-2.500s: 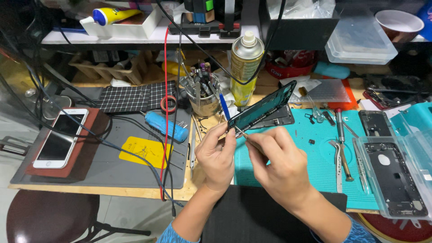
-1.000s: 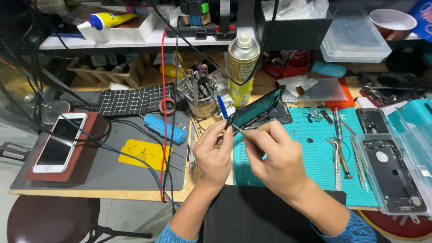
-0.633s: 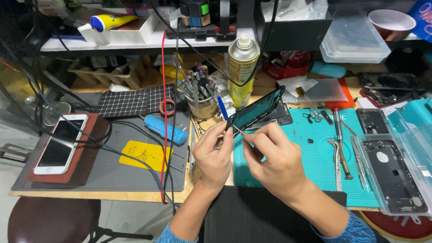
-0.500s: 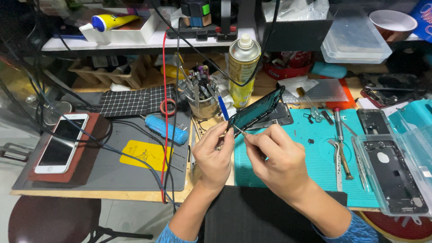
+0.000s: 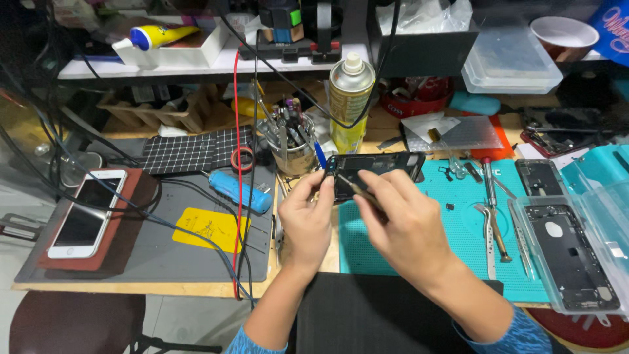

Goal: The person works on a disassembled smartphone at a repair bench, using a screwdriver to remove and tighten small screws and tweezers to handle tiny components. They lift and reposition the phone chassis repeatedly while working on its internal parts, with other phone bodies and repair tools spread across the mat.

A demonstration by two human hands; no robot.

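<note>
My left hand (image 5: 306, 219) grips the left end of a black phone frame (image 5: 380, 167), holding it just above the teal work mat (image 5: 458, 242). The frame lies almost level, its open inside facing me. My right hand (image 5: 403, 219) pinches a thin metal-tipped tool (image 5: 357, 190) whose tip rests inside the frame near its left end.
A white phone (image 5: 85, 213) lies on a brown pad at left. A blue device (image 5: 239, 190), a yellow card and cables cross the grey mat. A tool cup (image 5: 291, 147) and spray can (image 5: 347, 101) stand behind. Tweezers, screwdrivers and a clear tray holding a phone housing (image 5: 567, 252) lie right.
The phone frame has been turned from steeply tilted with its right end up to nearly level. Both hands stay on it, with the tool still at the frame.
</note>
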